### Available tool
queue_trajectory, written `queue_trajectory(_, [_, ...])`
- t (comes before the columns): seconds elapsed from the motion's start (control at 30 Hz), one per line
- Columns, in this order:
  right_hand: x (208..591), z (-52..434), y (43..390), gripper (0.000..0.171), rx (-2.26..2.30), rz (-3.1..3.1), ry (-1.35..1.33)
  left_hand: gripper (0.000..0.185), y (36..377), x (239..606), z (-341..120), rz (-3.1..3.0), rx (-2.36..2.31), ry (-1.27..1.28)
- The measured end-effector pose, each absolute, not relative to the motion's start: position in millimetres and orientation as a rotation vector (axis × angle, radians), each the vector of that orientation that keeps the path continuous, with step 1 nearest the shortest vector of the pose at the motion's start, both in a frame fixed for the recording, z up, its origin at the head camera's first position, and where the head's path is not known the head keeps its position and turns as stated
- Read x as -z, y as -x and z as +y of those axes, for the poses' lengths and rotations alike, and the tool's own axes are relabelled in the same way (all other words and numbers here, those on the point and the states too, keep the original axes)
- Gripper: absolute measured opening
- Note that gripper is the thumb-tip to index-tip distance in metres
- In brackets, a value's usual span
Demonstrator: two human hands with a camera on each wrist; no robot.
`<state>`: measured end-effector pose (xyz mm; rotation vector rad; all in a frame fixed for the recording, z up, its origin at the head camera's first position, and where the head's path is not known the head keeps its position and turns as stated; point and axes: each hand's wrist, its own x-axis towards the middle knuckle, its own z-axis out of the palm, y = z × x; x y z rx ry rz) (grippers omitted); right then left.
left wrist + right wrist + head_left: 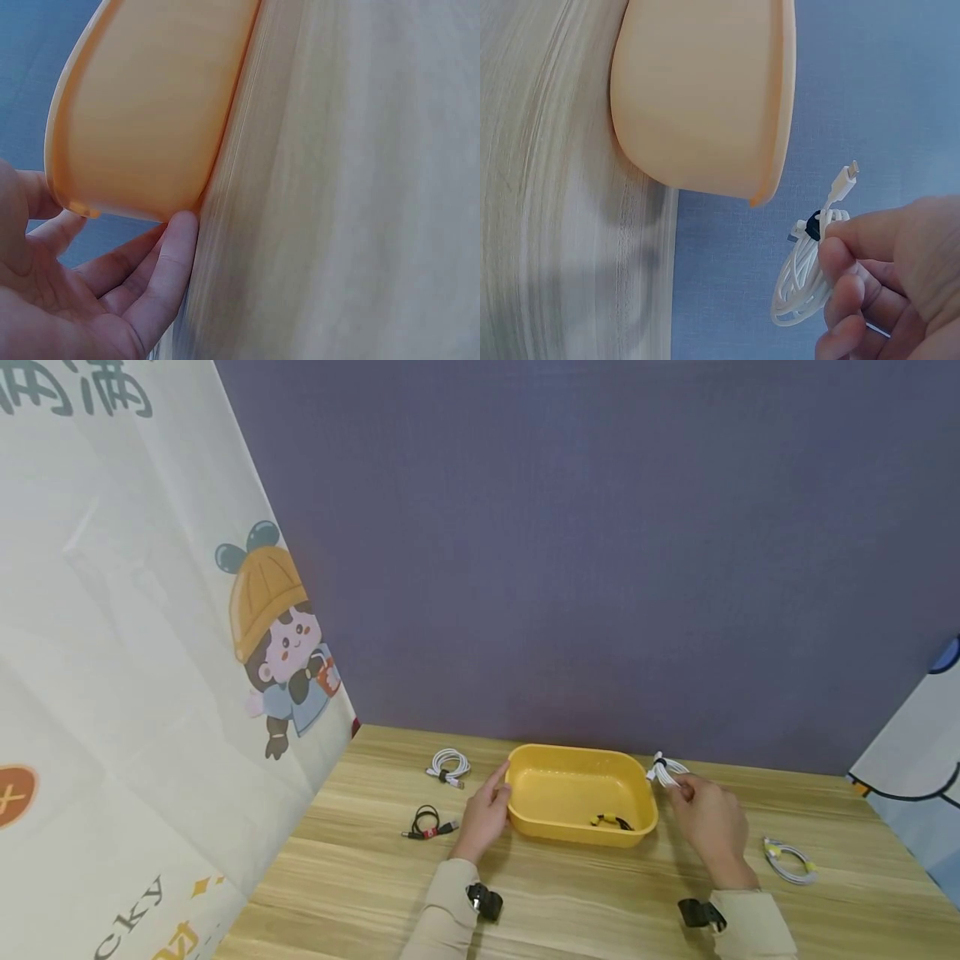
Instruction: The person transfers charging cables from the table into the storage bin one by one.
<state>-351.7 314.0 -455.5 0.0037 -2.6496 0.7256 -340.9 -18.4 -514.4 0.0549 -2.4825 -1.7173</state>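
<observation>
A yellow plastic bin (573, 833) stands on the table. A small black cable with a yellow tie (611, 820) lies inside, toward its front right. My left hand (483, 818) touches the bin's left end; in the left wrist view its mostly straight fingers (176, 247) rest against the outer wall and rim. Just beyond the bin's right end, my right hand (711, 822) pinches a coiled white cable (802, 274) between thumb and forefinger. A black tie (814, 225) wraps that cable, and its plug (844, 182) sticks out. The coil hangs above the table.
Left of the bin lie a coiled white cable (450, 766) and a short black cable with a red tie (427, 828). A grey-white cable with yellow ties (791, 862) lies at the right. A blue-grey panel (585, 568) rises behind the table (570, 902).
</observation>
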Motion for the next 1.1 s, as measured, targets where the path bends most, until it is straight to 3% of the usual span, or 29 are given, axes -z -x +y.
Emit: queue_trajectory(1.1, [452,298,352,0.017,-0.707,-2.626,-0.106,0.046,342,515,-19,-2.491,1.724,-0.054])
